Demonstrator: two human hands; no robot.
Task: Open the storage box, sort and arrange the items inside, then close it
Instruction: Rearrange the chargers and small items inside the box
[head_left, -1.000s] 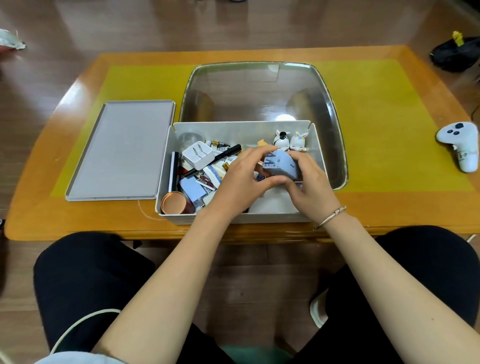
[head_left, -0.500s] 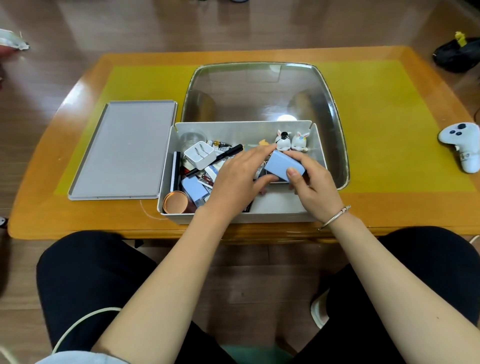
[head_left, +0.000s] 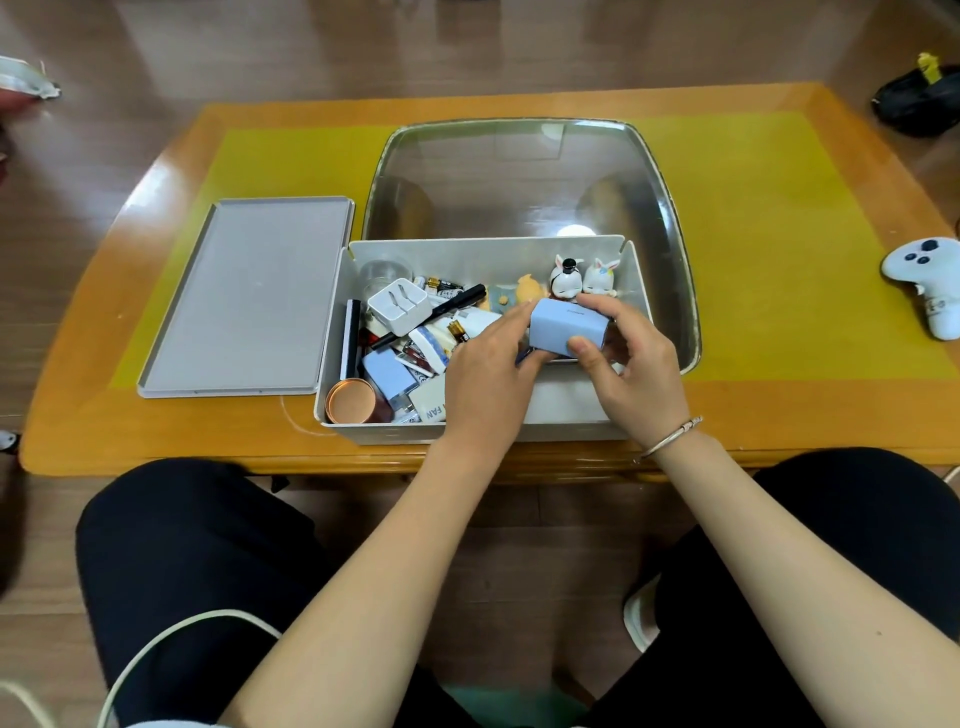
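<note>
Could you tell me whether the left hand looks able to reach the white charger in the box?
Probably yes: the white charger lies uncovered atop the clutter, but the left hand must first release the blue box.

Wooden table (head_left: 779, 415): storage box (head_left: 566, 431), lid (head_left: 249, 296), controller (head_left: 930, 280).

Bare forearms, no sleeves. Thin silver bangle (head_left: 670, 440) on right wrist. Black trousers (head_left: 197, 551) on both legs. Light shoe (head_left: 640, 613) below.
</note>
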